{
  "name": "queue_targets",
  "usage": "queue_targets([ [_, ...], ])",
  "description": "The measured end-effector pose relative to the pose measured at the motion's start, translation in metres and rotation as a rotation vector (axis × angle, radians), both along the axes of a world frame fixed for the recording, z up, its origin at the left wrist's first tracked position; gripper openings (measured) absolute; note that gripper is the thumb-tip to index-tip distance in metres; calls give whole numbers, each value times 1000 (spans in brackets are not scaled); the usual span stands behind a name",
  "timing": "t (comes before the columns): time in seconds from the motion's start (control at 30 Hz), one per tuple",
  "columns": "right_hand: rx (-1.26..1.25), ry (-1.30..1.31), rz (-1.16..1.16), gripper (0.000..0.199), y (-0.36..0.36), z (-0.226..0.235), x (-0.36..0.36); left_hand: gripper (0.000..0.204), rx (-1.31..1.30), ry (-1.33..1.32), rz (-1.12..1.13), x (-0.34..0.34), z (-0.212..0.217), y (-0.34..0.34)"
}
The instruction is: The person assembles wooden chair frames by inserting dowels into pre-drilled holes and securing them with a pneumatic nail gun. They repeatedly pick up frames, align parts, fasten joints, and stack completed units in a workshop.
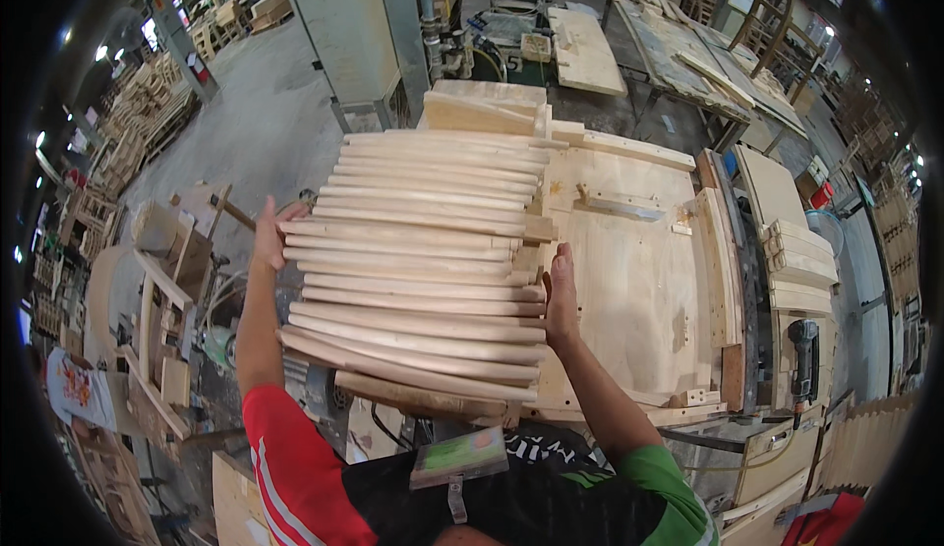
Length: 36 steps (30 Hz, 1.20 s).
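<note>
A stack of long, pale wooden slats (423, 241) with rounded edges lies crosswise in front of me, their ends uneven on both sides. At the left ends, my left hand (269, 235) is open, its palm turned toward the slats and its thumb near them. My right hand (561, 295) stands upright at the right ends, fingers stretched out flat and the palm facing the slats. Neither hand is wrapped round a slat. Under the stack's right side runs a flat plywood board (629, 290) with wooden strips fixed along its edges.
A wooden block (482, 109) stands behind the stack. To the right are a power tool (804, 359) and a pile of curved wooden pieces (798, 256). Wooden frame parts (157, 300) stand at the left. A grey metal cabinet (344, 30) rises beyond the stack.
</note>
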State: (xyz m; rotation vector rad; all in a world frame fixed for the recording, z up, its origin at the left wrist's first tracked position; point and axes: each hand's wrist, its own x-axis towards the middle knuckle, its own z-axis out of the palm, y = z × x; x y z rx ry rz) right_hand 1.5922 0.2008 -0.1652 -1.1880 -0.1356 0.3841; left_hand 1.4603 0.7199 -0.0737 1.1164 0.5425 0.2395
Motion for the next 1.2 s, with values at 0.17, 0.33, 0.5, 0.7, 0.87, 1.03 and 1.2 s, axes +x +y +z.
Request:
queue_targets([
  [0.17,-62,-75,55,78,6,7,2,75,87,35,-195,17,-3,-18],
  [0.33,-102,-144,61,78,1,4,0,79,1,62,-191,19,-16,-48],
  [0.5,-131,-201,-106,78,-7,4,18,104,63,271,-171,38,-20,-26],
  [0.7,97,12,-107,82,0,28,103,107,121,178,79,119,-28,29],
  [0.87,-98,-50,42,79,24,47,98,80,-604,-361,-886,158,-23,49],
  [1.03,-188,-87,-47,74,18,46,90,69,-19,-49,-236,176,-44,-8],
  [1.2,-16,-33,-60,72,18,47,94,70,68,143,-132,185,-38,-37],
])
